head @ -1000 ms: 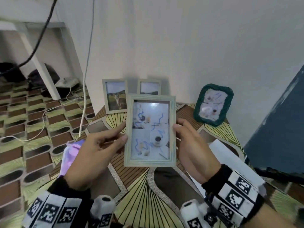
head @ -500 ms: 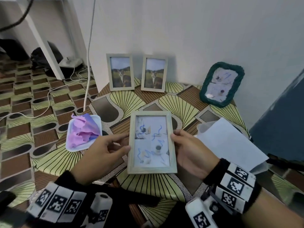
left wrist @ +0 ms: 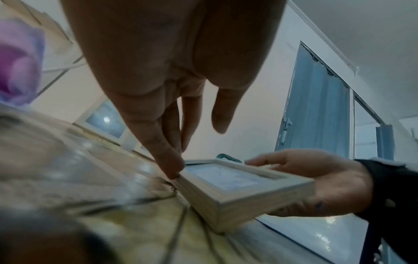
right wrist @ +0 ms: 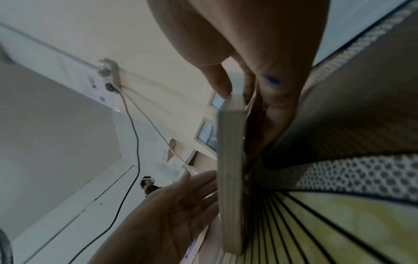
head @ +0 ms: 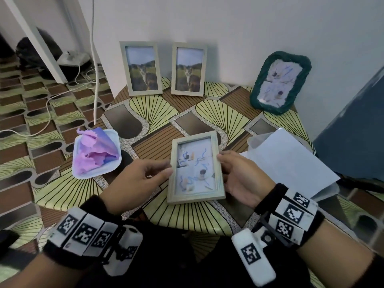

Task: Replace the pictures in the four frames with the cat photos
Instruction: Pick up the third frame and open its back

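The wooden frame with the blue-squiggle picture sits between the two hands, its face up and its lower edge low over or resting on the worktop; which of the two I cannot tell. The right hand grips its right edge, thumb on the front rim and the fingers curled round behind the back. The left hand only touches: its fingers are straight and close together, tips against the left edge, holding nothing.

This frame probably needs turning face down so the backing can be opened. To do it well, let the right hand carry the weight while the left steadies the far edge, roll it over close to the worktop, and keep the thumb off the glazing.

Beyond the fingertips, two frames with cat photos lean upright against the wall, so two of four look done. Right of the right hand lies a white sheet; further off a green-bordered frame holds a squiggle picture like this one. Left of the left hand is a white tray of crumpled purple paper.
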Available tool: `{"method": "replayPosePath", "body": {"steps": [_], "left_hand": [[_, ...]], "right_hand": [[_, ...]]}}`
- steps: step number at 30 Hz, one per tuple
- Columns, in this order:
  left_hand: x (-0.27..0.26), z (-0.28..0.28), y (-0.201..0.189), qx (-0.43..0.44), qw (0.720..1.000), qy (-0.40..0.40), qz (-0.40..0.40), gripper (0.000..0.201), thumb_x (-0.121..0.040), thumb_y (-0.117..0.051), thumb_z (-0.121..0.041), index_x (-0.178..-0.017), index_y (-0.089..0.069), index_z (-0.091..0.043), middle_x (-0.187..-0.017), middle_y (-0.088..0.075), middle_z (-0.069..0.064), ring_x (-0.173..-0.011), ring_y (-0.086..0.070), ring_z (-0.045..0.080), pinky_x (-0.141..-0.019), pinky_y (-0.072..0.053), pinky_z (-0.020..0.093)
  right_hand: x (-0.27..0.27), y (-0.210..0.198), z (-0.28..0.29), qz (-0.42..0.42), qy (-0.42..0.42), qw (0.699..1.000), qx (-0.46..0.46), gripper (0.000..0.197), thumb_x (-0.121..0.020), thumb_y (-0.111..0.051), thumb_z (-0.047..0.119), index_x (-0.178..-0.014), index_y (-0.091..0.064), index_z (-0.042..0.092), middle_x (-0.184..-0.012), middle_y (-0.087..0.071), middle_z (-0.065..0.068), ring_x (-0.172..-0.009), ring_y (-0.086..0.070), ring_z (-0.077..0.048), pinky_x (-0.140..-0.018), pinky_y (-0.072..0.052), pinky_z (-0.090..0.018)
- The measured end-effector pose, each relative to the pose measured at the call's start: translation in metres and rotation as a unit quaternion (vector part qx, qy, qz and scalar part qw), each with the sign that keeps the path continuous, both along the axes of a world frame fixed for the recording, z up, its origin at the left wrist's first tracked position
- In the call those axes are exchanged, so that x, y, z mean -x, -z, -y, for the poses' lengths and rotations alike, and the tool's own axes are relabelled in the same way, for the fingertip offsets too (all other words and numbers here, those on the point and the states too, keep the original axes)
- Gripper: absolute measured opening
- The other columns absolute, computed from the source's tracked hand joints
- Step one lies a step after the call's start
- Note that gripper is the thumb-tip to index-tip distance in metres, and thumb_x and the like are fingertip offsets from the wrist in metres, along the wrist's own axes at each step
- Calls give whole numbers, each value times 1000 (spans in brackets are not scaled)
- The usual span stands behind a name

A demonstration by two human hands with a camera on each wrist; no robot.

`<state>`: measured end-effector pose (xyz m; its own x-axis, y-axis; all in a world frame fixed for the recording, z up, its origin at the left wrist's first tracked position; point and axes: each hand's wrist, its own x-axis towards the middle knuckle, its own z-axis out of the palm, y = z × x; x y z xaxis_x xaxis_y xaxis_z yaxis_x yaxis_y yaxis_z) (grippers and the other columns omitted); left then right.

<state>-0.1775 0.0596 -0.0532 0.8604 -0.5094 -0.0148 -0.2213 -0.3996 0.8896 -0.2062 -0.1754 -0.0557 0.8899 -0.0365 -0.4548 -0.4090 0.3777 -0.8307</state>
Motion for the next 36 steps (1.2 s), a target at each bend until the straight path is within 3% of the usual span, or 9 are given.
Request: {"method": "replayPosePath", "body": {"steps": [6,9,12,16,20,23,28,34,36], "left_hand": [[-1,33,2,128,981,7,-143,29,-92,-44,-61,-91,-72,-55,-108,-73,-16,-110,-64,2,-89,-51,24],[-5,42,3,173,965,1,-199,36,-80,-50,-76,-101,-68,-53,-108,-73,-14,-107,-66,3,-92,-45,32],[-12,44,3,184,957,-1,-224,66,-72,-52,-82,-123,-58,-42,-129,-64,-2,-110,-66,8,-93,-46,36],[-13,35,-2,140,965,39,-217,52,-87,-48,-69,-117,-70,-31,-113,-72,5,-106,-68,16,-87,-52,30],[-14,15,-2,231,954,-28,-189,46,-91,-63,-34,-134,-56,-20,-118,-71,3,-101,-70,17,-75,-56,23],[-16,-6,0,238,960,-73,-129,49,-84,-65,-13,-133,-56,-16,-122,-69,7,-110,-67,24,-84,-58,31],[-18,-26,9,131,981,-80,-122,42,-84,-62,8,-121,-61,-12,-109,-74,0,-102,-69,11,-79,-53,15],[-14,-28,13,-21,997,-64,-38,45,-85,-69,2,-103,-62,-39,-98,-73,-21,-89,-70,2,-78,-54,13],[-11,-29,11,-71,995,-73,-3,39,-84,-73,-6,-106,-65,-37,-93,-75,-16,-88,-70,4,-85,-55,19]], "right_hand": [[2,-12,6,110,9,989,96,14,-100,-51,26,-108,-60,18,-82,-70,3,-62,-67,-5,-50,-50,-20],[0,-13,4,146,-31,982,114,20,-98,-54,29,-113,-65,23,-89,-72,7,-75,-69,-6,-61,-53,-23],[1,-8,-2,152,-84,974,144,22,-97,-54,29,-114,-69,28,-110,-72,2,-102,-69,-19,-90,-56,-41],[5,-1,-9,185,-156,941,236,32,-99,-52,24,-128,-64,28,-126,-66,7,-121,-60,-12,-109,-43,-44],[4,1,-10,218,-205,883,361,33,-98,-53,24,-130,-63,25,-131,-61,18,-121,-53,3,-111,-40,-34],[2,3,-9,211,-245,850,416,34,-97,-55,23,-130,-63,21,-140,-55,15,-127,-49,0,-114,-37,-34],[6,0,-8,222,-285,790,496,31,-96,-58,25,-125,-67,18,-137,-58,9,-126,-51,-8,-110,-38,-35],[19,-6,-7,239,-349,703,572,34,-98,-53,33,-127,-65,22,-147,-48,11,-132,-43,-10,-112,-33,-31],[20,-7,-6,244,-349,705,567,30,-97,-55,29,-122,-68,19,-139,-57,5,-126,-50,-13,-108,-38,-33]]}}
